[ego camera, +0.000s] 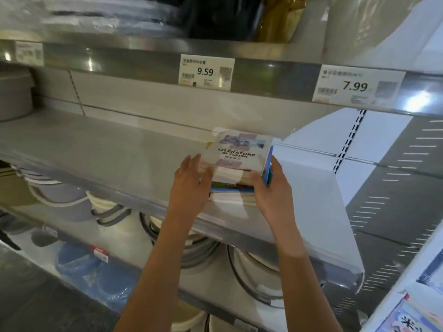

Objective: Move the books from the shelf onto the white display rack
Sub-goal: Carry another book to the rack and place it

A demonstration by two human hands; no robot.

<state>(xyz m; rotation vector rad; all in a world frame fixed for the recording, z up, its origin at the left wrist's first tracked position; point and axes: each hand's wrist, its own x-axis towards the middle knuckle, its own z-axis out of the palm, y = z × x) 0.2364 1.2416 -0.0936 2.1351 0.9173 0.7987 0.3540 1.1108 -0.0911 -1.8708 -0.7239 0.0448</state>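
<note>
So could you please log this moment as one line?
stage: pickup | left hand: flat against book stack | right hand: gripping stack | stack: on grey shelf

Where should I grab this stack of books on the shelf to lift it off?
Clamp the stack of books by its two short sides, left hand and right hand coming from the front. It lies flat near the shelf edge, so reach low enough to catch the bottom book.
</note>
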